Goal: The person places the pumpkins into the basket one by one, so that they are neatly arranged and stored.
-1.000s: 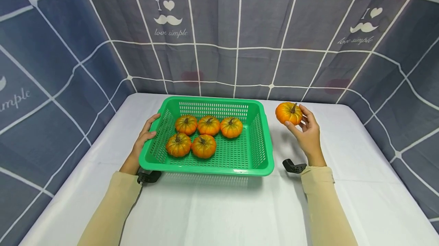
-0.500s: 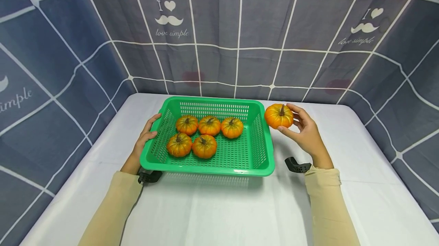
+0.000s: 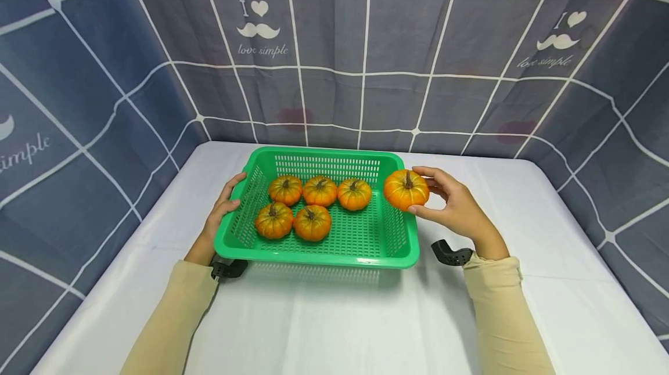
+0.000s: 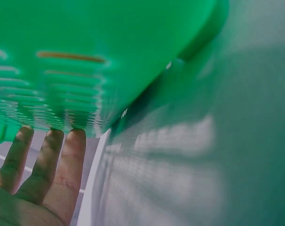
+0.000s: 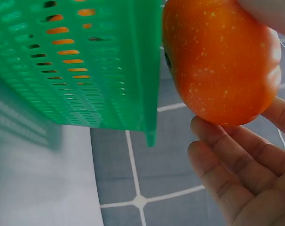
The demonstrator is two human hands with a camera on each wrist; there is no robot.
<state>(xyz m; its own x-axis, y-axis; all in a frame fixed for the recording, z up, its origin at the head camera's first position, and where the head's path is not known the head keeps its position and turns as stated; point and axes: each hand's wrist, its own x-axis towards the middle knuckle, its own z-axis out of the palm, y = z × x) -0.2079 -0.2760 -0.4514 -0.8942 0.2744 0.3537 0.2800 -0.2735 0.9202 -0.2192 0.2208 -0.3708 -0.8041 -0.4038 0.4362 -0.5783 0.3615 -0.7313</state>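
Observation:
My right hand [image 3: 462, 209] pinches a small orange pumpkin [image 3: 406, 189] between thumb and fingers, stem up, over the right rim of a green plastic basket [image 3: 360, 262]. In the right wrist view the pumpkin [image 5: 222, 66] appears above the basket's edge, and two fingertips lie under it. My left hand [image 3: 216, 218] rests against the basket's left end, fingers extended. Seen from the left wrist, its fingertips [image 4: 76, 136] touch the slotted wall. Several pumpkins sit in the basket's left and middle, among them a back-row pumpkin [image 3: 354, 194] and a front-row pumpkin [image 3: 312, 223].
A white cloth [image 3: 324, 323] covers the table beneath the basket. Grey checked curtains [image 3: 334, 96] enclose the back and both sides. Black wrist devices [image 3: 452, 253] are worn at both wrists. Inside the basket, bare mesh floor shows at the right.
My right hand has carried the pumpkin leftward, from beside the basket to over its right rim. The left hand, the basket and the pumpkins in it stay in place.

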